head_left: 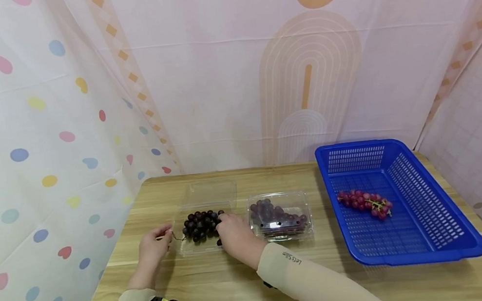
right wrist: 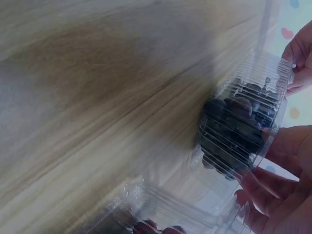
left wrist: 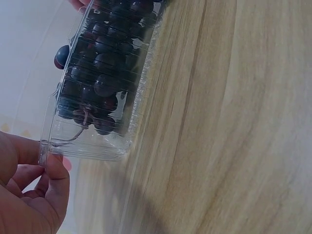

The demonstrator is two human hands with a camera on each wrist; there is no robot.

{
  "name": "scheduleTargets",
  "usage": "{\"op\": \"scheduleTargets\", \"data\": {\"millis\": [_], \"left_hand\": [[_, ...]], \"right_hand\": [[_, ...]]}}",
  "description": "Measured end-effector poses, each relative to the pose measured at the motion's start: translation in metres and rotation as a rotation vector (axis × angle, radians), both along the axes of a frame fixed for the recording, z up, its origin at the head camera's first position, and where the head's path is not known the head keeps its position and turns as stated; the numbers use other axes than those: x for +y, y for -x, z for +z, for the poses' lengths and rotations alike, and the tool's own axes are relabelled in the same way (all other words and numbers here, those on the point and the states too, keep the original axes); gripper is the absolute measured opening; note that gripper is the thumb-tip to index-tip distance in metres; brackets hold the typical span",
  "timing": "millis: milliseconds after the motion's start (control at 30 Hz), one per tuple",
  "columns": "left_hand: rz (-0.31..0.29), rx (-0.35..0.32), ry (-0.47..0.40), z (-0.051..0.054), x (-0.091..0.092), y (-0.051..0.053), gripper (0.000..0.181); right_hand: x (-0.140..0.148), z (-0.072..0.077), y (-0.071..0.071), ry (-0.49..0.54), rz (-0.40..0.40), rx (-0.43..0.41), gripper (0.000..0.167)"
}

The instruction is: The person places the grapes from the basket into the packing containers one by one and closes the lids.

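Observation:
A bunch of dark grapes (head_left: pixel 202 224) lies in an open clear plastic box (left wrist: pixel 105 155), whose lid (head_left: pixel 211 193) is folded back behind it. My left hand (head_left: pixel 153 248) pinches the box's rim at its left corner with thumb and finger. The thin bare stem (left wrist: pixel 82 130) reaches from the bunch toward those fingertips; whether they also hold it is unclear. My right hand (head_left: pixel 239 236) curls over the box's right end and grips grapes there, its fingertips partly hidden. In the right wrist view, the right fingers (right wrist: pixel 278 185) lie along the rim beside the dark grapes.
Right of the right hand stands a second clear box (head_left: pixel 282 237), closed, with dark reddish grapes inside. A blue plastic basket (head_left: pixel 411 258) at the right holds a bunch of red grapes (head_left: pixel 365 202). A patterned cloth hangs behind the wooden table (head_left: pixel 211 291).

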State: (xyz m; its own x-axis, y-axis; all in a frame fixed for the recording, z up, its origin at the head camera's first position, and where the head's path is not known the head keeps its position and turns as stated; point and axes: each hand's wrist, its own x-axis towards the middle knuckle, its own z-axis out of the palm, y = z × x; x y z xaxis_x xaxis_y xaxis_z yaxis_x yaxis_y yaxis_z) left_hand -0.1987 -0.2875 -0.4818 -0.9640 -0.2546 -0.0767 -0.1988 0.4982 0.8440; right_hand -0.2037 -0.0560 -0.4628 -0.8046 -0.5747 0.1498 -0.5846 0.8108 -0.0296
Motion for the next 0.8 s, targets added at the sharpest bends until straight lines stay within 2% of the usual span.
{"op": "scheduleTargets", "data": {"millis": [233,400,800], "left_hand": [[-0.006,-0.019,-0.008,-0.002,-0.001,0.0,0.033],[-0.018,-0.024,-0.012,-0.003,0.0,0.001,0.034],[-0.052,-0.06,-0.065,0.003,0.001,-0.002,0.037]], "right_hand": [[0.005,0.003,0.003,0.054,0.014,-0.114,0.022],[0.008,0.01,0.002,0.08,0.008,-0.095,0.033],[0.028,0.063,-0.002,0.121,0.056,-0.09,0.038]]}}
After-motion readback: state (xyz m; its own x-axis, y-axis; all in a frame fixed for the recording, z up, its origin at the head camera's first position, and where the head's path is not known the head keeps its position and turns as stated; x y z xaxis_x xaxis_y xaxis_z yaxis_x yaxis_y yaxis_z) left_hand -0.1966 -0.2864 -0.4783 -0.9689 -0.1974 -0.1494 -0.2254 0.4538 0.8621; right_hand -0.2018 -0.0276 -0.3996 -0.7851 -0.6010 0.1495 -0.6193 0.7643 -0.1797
